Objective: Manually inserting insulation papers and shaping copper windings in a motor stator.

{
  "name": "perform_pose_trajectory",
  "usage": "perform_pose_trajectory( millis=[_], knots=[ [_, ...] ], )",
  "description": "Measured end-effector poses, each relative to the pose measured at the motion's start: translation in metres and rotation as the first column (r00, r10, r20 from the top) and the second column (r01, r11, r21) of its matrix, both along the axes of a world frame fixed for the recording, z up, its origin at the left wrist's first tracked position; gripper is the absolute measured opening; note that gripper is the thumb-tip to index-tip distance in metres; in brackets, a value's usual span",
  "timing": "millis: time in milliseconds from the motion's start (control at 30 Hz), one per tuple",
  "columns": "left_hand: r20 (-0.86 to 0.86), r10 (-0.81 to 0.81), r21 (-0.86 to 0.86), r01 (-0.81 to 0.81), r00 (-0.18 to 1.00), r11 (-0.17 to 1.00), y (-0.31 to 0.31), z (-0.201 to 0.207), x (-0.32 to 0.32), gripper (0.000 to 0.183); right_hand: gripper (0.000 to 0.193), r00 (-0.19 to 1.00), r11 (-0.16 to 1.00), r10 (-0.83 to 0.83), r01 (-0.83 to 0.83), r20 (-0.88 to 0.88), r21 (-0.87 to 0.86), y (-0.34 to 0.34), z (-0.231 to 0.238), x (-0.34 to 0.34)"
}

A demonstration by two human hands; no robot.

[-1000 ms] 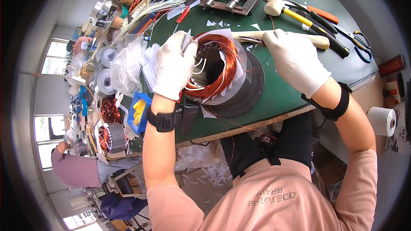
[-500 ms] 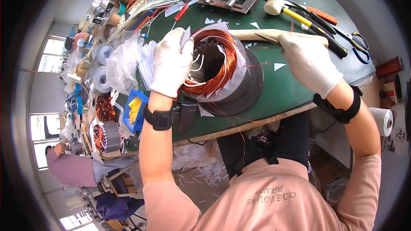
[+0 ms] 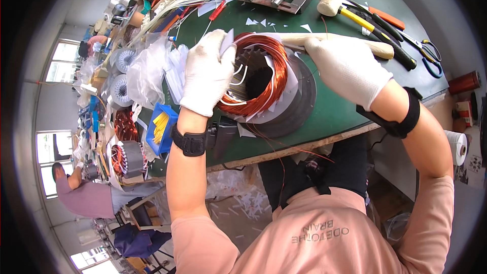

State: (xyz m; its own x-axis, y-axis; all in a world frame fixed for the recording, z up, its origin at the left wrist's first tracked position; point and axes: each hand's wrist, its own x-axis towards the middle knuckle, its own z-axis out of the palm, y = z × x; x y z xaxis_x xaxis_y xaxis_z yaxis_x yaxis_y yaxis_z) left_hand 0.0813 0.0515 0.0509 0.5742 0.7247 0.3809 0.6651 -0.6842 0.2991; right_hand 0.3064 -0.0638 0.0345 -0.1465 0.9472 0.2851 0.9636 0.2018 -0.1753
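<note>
Your L white-gloved hand [image 3: 207, 75] pinches a thin white paper slip [image 3: 227, 42] at the round copper-wound stator [image 3: 280, 73] on the green table [image 3: 337, 109], R white-gloved hand [image 3: 349, 66] curled, hold unclear; stator's prob. heavy, easily nicked up top, so grip low.

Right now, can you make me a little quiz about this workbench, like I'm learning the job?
1. True or false: the scissors are in the left hand.

2. What colour is the small bin that holds the yellow pieces?
A) red
B) blue
C) orange

3. Fill in the blank: of the two gloved hands, the ____ one is nearer the copper wire ring.

Key:
1. False. They lie on the green table, past the right hand.
2. B, blue.
3. Left. A white slip shows in its grip.
</note>
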Motion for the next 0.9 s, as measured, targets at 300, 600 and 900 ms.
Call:
perform_pose_trajectory(
  millis=[300, 600, 900],
  knots=[
    [0.005, -0.039, 0.005, 0.039, 0.999, 0.999, 0.001, -0.005, -0.002, 0.027, 0.010, 0.993, 0.995, 0.087, -0.083, 0.075, -0.050, -0.006, -0.002, 0.007],
    [-0.039, 0.277, 0.146, -0.268, 0.960, 0.952, -0.024, -0.003, 0.003, 0.026, 0.016, 0.819, 0.941, -0.197, 0.005, 0.538, 0.338, 0.011, 0.040, -0.021],
    [0.024, -0.008, 0.193, 0.003, 1.000, 0.981, -0.004, -0.006, 0.007, 0.020, 0.022, 0.676, 0.899, -0.286, -0.057, 0.679, 0.435, 0.038, 0.036, -0.038]
  ],
)
